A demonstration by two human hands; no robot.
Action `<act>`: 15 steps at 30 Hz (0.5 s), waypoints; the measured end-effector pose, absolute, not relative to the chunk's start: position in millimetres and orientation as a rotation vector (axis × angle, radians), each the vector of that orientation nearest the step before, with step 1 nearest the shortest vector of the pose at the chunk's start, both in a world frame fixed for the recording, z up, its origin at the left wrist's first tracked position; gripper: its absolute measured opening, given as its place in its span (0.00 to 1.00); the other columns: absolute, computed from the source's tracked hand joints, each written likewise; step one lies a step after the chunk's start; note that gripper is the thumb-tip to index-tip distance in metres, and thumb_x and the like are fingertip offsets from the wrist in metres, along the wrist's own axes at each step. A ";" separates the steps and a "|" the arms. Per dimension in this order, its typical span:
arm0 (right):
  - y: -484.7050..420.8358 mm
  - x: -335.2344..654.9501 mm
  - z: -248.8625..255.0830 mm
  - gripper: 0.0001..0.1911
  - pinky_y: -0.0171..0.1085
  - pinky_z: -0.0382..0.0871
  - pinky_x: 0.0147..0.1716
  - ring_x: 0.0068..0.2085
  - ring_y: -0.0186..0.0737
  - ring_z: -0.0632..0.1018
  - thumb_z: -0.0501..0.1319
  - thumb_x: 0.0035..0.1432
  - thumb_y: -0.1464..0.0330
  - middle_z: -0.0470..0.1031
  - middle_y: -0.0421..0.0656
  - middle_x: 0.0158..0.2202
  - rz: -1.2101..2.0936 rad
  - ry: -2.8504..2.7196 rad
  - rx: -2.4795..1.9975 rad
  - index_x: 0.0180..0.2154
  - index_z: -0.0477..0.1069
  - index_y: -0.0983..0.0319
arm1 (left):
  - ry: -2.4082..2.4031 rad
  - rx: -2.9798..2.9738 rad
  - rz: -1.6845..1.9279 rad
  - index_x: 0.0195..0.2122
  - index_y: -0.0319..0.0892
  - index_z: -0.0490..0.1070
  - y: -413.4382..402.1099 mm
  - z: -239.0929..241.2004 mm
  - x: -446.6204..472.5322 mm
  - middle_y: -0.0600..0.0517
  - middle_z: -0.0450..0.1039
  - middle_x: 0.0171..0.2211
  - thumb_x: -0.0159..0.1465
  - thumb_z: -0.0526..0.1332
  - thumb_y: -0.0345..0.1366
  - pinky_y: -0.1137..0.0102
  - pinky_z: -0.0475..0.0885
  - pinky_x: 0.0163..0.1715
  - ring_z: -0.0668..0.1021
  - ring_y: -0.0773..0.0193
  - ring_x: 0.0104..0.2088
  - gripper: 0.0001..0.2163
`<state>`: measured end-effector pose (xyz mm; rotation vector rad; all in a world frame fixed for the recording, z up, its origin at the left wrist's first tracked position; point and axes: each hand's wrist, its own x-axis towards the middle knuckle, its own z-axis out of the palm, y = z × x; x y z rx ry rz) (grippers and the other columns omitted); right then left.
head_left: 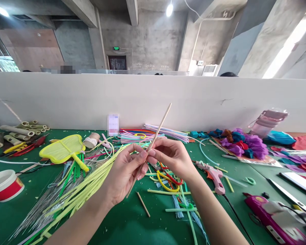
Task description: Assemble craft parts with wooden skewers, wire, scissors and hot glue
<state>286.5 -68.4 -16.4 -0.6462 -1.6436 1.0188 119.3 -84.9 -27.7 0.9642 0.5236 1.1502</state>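
A thin pale wooden stick (162,123) slants up from between my hands, its lower end showing beneath my left hand. My left hand (127,170) pinches it with thumb and fingers. My right hand (170,157) grips the same stick just beside the left fingertips, thumb pressed against the index finger. On the green table below lies a short piece of wooden stick (143,204). Left of my hands spreads a bundle of yellow-green pipe cleaners (91,182). Under my right hand, yellow-handled scissors (165,183) lie among loose pipe cleaners.
A yellow fan-shaped piece (62,149), a paper cup (5,185) and bamboo pieces (22,131) are at the left. On the right are a pink glue gun (214,177), purple fabric flowers (255,144), a knife-like blade (290,195) and a power strip (266,217). A white partition (66,98) stands behind.
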 end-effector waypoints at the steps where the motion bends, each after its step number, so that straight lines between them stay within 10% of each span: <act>1: -68.5 286.9 -16.5 0.11 0.36 0.73 0.33 0.32 0.36 0.77 0.70 0.57 0.61 0.78 0.42 0.31 1.018 -1.647 -0.643 0.34 0.77 0.62 | 0.528 0.964 1.150 0.33 0.39 0.67 -85.1 -27.9 119.6 0.50 0.78 0.28 0.59 0.72 0.37 0.83 0.63 0.17 0.71 0.76 0.20 0.13; 15: -66.6 287.0 -18.6 0.08 0.37 0.73 0.34 0.33 0.36 0.78 0.71 0.56 0.63 0.79 0.42 0.32 1.021 -1.624 -0.591 0.35 0.79 0.60 | 0.507 0.947 1.204 0.31 0.39 0.66 -86.8 -29.2 123.9 0.51 0.79 0.27 0.58 0.73 0.36 0.82 0.64 0.18 0.72 0.75 0.20 0.15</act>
